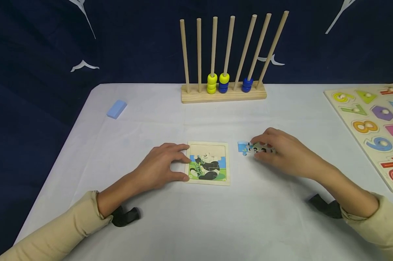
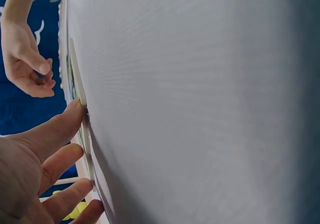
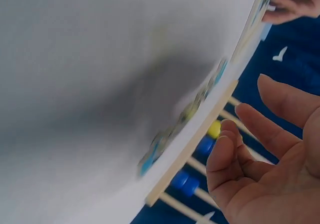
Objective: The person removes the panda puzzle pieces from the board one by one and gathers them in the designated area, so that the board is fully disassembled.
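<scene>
Touching the left side of the board [image 1: 228, 165], the left hand [image 1: 163, 165] reached in from the near left of the desk [image 1: 170, 224], its thumb by the board's near left corner and its fingers spread toward the far left one. It pinched nothing; only the tips met the board. The board lay well in from the desk's left edge and well short of its far edge, two of its sides running roughly parallel to that far edge. Its recess [image 1: 207, 149] was bare along the far side, with panda pieces [image 1: 208, 172] filling the nearer part.

Just right of the board, apart from it, lay the loose pieces [image 1: 243, 147]. Their row ran left to right, its long axis roughly parallel to the desk's far edge and about level with the bare part of the recess; that sideways alignment looked like the relation that counted.

The right hand [image 1: 282, 154] was clearly the nearer to the row, hanging over its right end and partly covering it in the head view. Its forearm slanted in from the near right, with the thumb on the near side. The right wrist view showed the fingers loosely bent and apart, seemingly clear of the pieces, with nothing pinched.
</scene>
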The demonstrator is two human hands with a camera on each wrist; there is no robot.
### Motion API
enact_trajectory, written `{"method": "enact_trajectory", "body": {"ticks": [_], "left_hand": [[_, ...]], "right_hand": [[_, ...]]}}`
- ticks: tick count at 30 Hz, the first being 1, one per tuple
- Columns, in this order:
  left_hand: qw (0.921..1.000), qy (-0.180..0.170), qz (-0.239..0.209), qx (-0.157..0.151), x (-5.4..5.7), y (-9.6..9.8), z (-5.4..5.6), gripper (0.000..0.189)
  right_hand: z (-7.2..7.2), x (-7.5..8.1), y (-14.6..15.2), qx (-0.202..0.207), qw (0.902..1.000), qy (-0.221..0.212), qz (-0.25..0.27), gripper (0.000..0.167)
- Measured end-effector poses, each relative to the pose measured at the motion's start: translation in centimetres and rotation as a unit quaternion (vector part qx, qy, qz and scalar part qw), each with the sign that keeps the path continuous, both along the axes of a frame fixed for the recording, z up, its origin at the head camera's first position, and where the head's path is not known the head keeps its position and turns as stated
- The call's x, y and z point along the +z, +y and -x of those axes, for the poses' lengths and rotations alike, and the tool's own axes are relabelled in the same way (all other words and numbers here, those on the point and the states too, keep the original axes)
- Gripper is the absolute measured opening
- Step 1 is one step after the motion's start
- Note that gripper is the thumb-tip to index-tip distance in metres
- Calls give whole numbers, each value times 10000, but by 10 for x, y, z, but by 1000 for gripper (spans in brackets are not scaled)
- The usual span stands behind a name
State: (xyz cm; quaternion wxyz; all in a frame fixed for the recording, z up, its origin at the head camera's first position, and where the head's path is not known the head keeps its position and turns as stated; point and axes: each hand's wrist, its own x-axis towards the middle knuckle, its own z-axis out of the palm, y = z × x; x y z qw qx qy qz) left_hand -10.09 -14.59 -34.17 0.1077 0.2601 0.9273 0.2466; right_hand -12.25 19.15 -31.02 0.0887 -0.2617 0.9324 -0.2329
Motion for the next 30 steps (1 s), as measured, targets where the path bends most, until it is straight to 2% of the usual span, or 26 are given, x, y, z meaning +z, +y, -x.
{"method": "enact_trajectory", "body": {"ticks": [6,13,19,26,30], "left_hand": [[10000,6,23,-17,0,-1,0,46],[9994,-257,128,201,0,1,1,69],[9992,-301,262,64,1,0,4,73],[9973,-366,620,-163,4,-1,9,71],[9963,-368,742,-245,6,0,11,71]], "right_hand": [[-4,-4,-27,285,9992,-136,225,31],[-10,-13,-51,749,9959,-336,380,32],[-10,-12,-73,953,9917,-580,634,35],[-6,-12,-102,1091,9893,-936,239,44],[-2,-13,-111,1022,9877,-1182,-54,46]]}}
